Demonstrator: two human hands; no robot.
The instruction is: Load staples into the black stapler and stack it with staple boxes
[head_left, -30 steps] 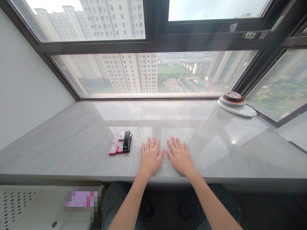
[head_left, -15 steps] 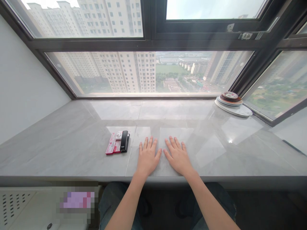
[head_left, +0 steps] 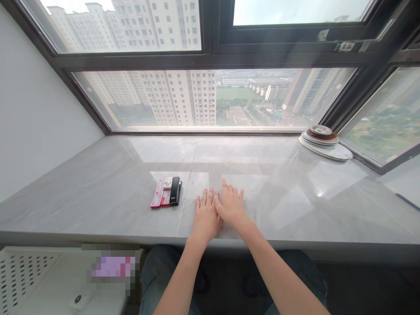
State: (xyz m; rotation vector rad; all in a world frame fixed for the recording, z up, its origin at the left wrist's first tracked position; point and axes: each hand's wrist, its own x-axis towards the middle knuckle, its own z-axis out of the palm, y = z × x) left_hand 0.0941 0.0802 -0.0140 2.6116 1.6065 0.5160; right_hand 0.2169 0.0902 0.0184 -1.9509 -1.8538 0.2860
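Observation:
My left hand (head_left: 205,216) lies flat on the grey stone windowsill (head_left: 98,197), fingers stretched out, holding nothing. My right hand (head_left: 230,204) is beside it, fingers extended and slightly raised, its thumb side overlapping the left hand's thumb. A black stapler (head_left: 175,190) lies a little to the left of my left hand, with small red and white boxes (head_left: 160,195) against its left side. Neither hand touches them.
A stack of round plates (head_left: 323,142) stands at the sill's far right, near the window corner. A large window (head_left: 210,100) runs along the back. A white perforated panel (head_left: 29,273) sits below the sill at left; my knees are under its front edge.
My right hand has shifted left and slightly forward, closing the gap until it meets my left hand. The left hand stays flat in place. The view shifted a little.

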